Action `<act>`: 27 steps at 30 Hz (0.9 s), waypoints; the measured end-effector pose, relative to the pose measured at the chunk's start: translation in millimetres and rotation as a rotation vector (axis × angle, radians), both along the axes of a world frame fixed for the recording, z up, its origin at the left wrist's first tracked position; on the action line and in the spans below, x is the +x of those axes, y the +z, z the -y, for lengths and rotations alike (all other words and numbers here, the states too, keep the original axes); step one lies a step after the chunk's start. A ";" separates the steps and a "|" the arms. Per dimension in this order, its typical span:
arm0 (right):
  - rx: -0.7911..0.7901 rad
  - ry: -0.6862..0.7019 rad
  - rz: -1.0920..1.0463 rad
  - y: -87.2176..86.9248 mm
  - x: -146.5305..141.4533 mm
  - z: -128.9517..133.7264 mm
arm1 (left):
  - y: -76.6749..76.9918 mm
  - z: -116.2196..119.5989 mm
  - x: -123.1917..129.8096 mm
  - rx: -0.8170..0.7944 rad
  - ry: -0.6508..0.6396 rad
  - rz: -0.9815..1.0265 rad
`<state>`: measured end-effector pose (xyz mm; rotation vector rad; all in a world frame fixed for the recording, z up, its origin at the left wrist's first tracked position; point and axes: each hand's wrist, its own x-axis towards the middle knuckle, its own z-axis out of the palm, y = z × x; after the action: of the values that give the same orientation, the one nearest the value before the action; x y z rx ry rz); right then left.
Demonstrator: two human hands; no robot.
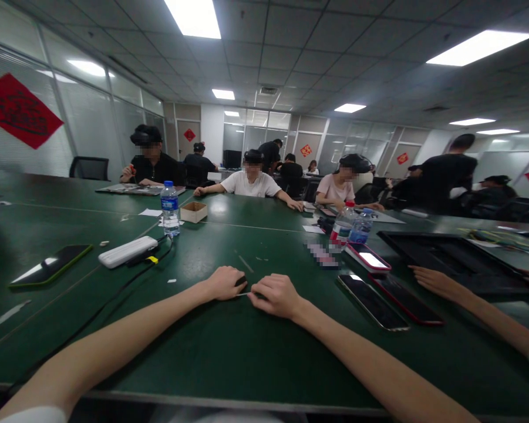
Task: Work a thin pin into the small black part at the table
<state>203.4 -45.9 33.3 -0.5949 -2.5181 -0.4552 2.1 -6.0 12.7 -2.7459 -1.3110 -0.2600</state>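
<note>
Near the middle of the green table (194, 346), my left hand (223, 283) is closed, its fingers curled round a small dark object (241, 282) whose kind I cannot make out. A thin pale strip (243, 294) runs across the short gap to my right hand. My right hand (275, 295) is closed too, thumb and forefinger pinched at the strip's other end. Its curled fingers hide whatever else may lie inside. Both hands rest low, at or just above the tabletop, with the knuckles nearly facing each other.
Left lie a phone (50, 267), a white power bank (127, 251) with a black cable, a water bottle (169, 208) and a small box (194, 212). Right are several phones (373, 301), bottles (361, 226), a black tray (449, 258) and another person's hand (435, 282). People sit opposite.
</note>
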 end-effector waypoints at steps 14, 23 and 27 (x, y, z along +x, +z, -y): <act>-0.071 -0.338 0.069 0.0 18.2 -21.1 | -3.5 -3.5 -0.7 0.008 -0.022 0.002; -0.091 -0.347 0.105 4.3 15.8 -15.8 | -3.3 -3.2 -0.2 0.009 -0.021 0.016; -0.082 -0.340 0.083 3.7 14.8 -12.5 | -2.7 -1.9 -0.6 -0.011 -0.017 0.024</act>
<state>218.2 -33.4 37.0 -1.0646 -2.5287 -0.5073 1.5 -4.1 9.9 -2.7725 -1.2989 -0.2897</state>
